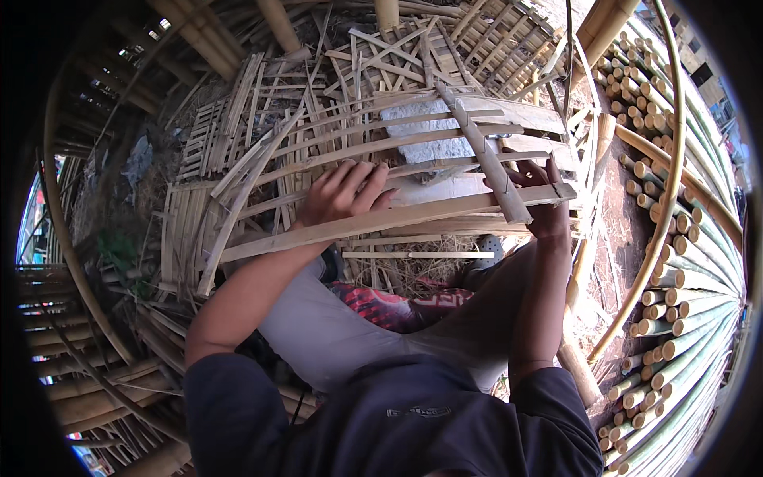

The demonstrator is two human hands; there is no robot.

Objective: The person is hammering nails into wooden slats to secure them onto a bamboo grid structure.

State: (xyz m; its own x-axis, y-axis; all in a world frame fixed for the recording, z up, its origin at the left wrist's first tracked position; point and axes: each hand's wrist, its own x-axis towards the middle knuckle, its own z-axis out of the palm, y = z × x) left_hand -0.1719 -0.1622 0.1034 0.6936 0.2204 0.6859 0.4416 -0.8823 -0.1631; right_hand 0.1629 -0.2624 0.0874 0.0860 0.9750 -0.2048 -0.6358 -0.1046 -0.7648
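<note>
A loose lattice of bamboo slats lies across in front of me. Its nearest long slat (397,215) runs over both forearms, and a crosspiece (483,151) spans the slats at the right. Another crosspiece (248,195) slants along the left side. My left hand (347,191) reaches under the near slat, its fingers curled over the slat behind it. My right hand (534,179) is closed about the slat ends beside the right crosspiece; some of its fingers are hidden. Beneath the lattice sits a pale, rough stone block (421,119).
Finished-looking bamboo lattice panels (509,36) and scattered slats (381,60) lie beyond. Cut bamboo poles (683,302) are stacked along the right. A bent bamboo pole (664,199) curves upright between me and that stack. More bamboo poles (103,397) lie at the lower left.
</note>
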